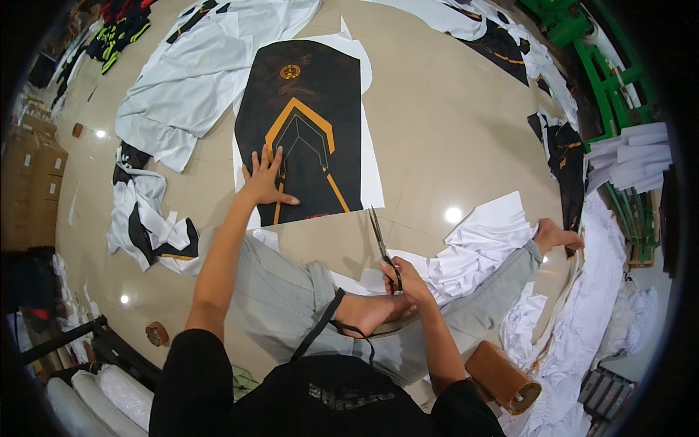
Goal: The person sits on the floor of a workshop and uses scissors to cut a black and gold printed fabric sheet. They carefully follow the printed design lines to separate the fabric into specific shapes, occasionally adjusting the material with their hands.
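Note:
A black fabric panel (309, 73) with an orange chevron pattern and a round emblem lies on white material (371, 189) on the tiled floor. My left hand (266, 182) rests on the panel's lower left, fingers spread. My right hand (400, 280) grips black-handled scissors (377, 231), which point upward with the tips near the panel's lower right corner. This hand is just above my bare foot (362, 315).
White fabric (182, 102) lies at upper left, with more pieces (480, 229) beside my legs and along the right. Cardboard boxes (33, 167) line the left; green metal frames (608, 87) stand at right. A brown leather-like case (502, 373) sits at lower right.

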`<state>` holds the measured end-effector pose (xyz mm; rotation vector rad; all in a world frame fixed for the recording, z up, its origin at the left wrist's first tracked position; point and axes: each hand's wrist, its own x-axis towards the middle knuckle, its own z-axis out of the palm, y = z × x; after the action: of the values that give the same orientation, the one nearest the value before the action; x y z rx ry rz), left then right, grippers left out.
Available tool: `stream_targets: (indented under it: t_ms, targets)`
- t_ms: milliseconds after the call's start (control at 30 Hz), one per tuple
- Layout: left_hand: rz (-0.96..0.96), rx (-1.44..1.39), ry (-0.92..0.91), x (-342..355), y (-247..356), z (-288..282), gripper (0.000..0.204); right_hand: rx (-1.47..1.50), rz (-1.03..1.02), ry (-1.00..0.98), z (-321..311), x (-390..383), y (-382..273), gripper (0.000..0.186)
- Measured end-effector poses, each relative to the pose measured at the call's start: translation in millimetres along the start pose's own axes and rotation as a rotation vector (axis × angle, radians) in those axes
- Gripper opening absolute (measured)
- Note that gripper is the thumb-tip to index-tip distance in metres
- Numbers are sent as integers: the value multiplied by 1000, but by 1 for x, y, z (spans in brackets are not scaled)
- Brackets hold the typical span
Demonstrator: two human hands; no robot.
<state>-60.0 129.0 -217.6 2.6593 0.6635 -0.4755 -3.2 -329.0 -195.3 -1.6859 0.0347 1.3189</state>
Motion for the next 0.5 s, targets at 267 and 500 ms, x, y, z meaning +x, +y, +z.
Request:
stream_targets:
  t_ms: [267, 500]
  targets:
    - [67, -33, -3, 5, 60, 17, 159, -74, 76, -98, -2, 8, -35, 42]
    - [42, -9, -91, 7, 56, 13, 156, -176, 108, -114, 17, -14, -24, 46]
